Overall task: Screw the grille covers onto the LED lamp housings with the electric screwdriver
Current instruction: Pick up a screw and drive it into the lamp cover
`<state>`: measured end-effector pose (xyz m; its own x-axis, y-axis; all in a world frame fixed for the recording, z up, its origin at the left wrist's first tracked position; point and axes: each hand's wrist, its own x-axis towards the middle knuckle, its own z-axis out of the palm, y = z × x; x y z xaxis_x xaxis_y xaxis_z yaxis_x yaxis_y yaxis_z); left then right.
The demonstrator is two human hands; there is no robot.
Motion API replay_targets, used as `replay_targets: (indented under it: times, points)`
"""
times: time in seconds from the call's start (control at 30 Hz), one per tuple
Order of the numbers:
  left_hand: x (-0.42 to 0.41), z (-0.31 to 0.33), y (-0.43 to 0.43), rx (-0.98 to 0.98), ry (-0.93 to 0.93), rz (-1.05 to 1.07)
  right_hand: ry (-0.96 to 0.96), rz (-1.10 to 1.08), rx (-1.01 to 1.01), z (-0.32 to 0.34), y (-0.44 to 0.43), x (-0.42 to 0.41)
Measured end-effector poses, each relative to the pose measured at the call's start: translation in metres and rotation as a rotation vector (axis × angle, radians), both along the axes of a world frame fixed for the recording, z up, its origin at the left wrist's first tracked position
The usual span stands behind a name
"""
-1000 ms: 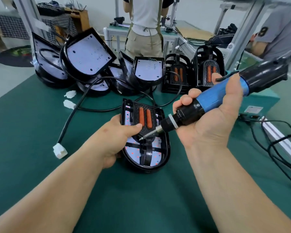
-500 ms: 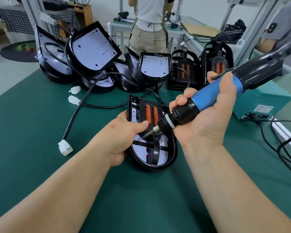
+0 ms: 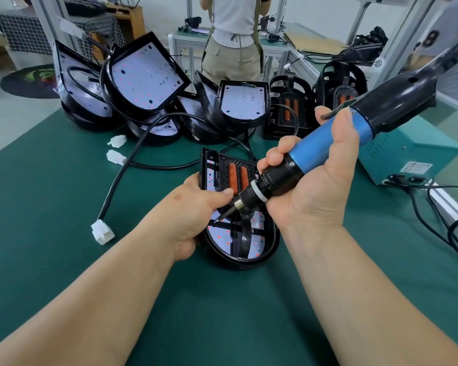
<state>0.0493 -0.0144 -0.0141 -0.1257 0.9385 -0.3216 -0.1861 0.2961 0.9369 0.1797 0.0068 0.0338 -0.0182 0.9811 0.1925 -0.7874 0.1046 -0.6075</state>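
Observation:
A black LED lamp housing lies on the green mat, its white LED board and black grille cover facing up, two orange bars near its far end. My left hand grips the housing's left edge, thumb over the grille. My right hand holds the blue and black electric screwdriver tilted down to the left. Its bit tip touches the left side of the grille, right beside my left thumb.
Several bare lamp housings with black cables lean in a pile at the back. Two covered lamps stand behind. A teal power box sits at right with cables. White connectors lie at left. People stand at benches beyond.
The screwdriver has come down and to the left, so its bit now meets the grille near my left thumb. My left hand keeps its hold on the housing.

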Motion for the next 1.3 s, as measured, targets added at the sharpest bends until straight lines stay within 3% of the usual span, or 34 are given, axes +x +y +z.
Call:
replay_targets:
  times: [0.47,1.3]
  points:
    - [0.003,0.005,-0.002,-0.027,0.066,0.006,-0.168,0.025,0.06,0.009,-0.007,-0.005]
    - [0.007,0.01,-0.005,-0.066,0.068,0.035,-0.15,-0.007,0.062,0.006,-0.006,-0.007]
